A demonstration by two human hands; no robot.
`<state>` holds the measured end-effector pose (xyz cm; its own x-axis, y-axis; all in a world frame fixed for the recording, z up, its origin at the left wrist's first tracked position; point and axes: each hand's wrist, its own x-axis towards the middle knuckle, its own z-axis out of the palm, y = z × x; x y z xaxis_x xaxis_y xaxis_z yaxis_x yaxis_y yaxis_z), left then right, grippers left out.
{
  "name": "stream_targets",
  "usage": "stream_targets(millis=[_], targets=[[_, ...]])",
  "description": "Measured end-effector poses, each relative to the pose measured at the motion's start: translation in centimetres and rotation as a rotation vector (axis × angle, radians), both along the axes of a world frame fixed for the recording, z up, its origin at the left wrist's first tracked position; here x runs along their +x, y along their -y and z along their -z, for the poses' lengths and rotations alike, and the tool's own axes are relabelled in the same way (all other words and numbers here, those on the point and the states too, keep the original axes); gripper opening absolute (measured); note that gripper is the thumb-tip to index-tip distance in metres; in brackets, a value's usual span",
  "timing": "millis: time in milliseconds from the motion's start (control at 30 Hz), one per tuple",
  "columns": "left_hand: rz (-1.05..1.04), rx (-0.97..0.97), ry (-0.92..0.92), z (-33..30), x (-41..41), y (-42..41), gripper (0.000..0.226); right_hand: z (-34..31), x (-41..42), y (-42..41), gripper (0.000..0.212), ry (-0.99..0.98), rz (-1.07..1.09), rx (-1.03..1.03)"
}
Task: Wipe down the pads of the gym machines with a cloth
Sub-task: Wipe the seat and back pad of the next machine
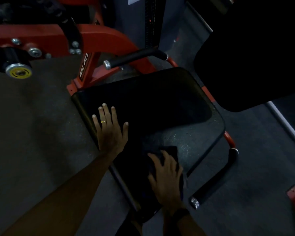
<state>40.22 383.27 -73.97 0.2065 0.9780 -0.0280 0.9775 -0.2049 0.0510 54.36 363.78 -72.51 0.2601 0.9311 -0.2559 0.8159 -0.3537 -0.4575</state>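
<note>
Left hand (110, 128) lies flat with fingers spread straight on the left edge of the black seat pad (153, 108), holding nothing. Right hand (165, 174) presses a dark cloth (170, 150) onto the pad's near end, fingers spread over it.

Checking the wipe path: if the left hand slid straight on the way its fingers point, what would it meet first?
Only more bare seat pad ahead of the left hand; beyond the pad's far edge, probably the black handle.
</note>
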Motion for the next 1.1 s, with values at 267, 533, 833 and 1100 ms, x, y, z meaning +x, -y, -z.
stream_targets(millis=[267,533,833,1100], targets=[[-0.021,0.04,0.055,0.1,0.2,-0.1,0.072,4.4,10.3,-15.3,0.059,0.239,0.545,-0.121],[-0.035,-0.033,0.011,-0.9,0.0,-1.8,0.074,0.5,0.7,-1.8,0.07,0.016,0.021,-0.003],[-0.169,0.102,0.365,-0.6,-0.2,-2.1,0.038,4.3,10.3,-17.7,0.059,0.236,0.592,-0.165],[-0.255,0.107,0.393,0.1,-0.3,-2.1,0.061,0.9,2.2,-6.2,0.06,0.05,-0.051,-0.033]])
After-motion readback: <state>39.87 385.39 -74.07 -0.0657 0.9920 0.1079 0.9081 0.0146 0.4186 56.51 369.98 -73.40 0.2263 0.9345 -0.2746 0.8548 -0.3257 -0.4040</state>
